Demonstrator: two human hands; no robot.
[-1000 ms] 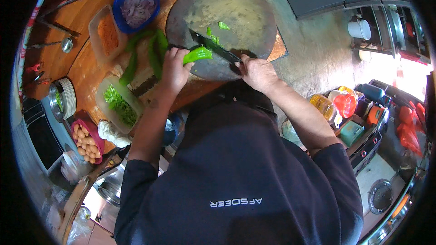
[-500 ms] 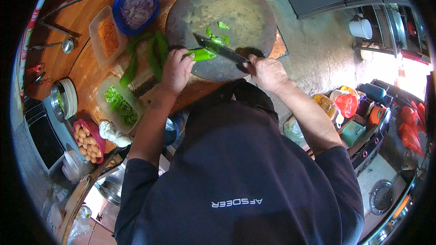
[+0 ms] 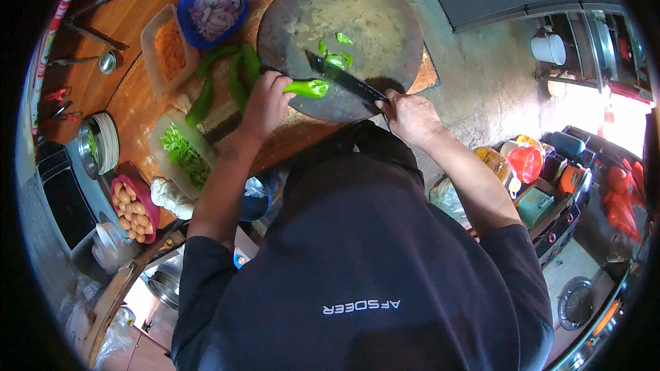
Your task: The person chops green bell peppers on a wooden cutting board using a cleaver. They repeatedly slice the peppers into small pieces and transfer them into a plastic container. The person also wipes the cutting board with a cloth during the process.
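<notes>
My left hand (image 3: 268, 102) is closed around a green pepper (image 3: 307, 88), whose cut end points right over the near left part of a round cutting board (image 3: 378, 10). In my right hand (image 3: 411, 115) is the handle of a dark-bladed knife (image 3: 345, 78). The blade slants up and left across the board, a small gap to the right of the pepper's cut end. Several cut pieces of green pepper (image 3: 337, 59) lie beside the blade. More whole green peppers (image 3: 201, 102) rest on the wooden table just left of the board.
Left of the board stand a blue bowl of sliced onion (image 3: 217, 8), a tub of orange shreds (image 3: 170, 51) and a tub of chopped greens (image 3: 184, 153). A pink basket of eggs (image 3: 135, 211), stacked plates (image 3: 104, 143) and ladles (image 3: 107, 62) are farther left. Bottles (image 3: 495, 163) stand at right.
The knife has drawn away from the pepper's cut end, leaving a gap between them. My left hand still grips the pepper. The whole view has shifted slightly.
</notes>
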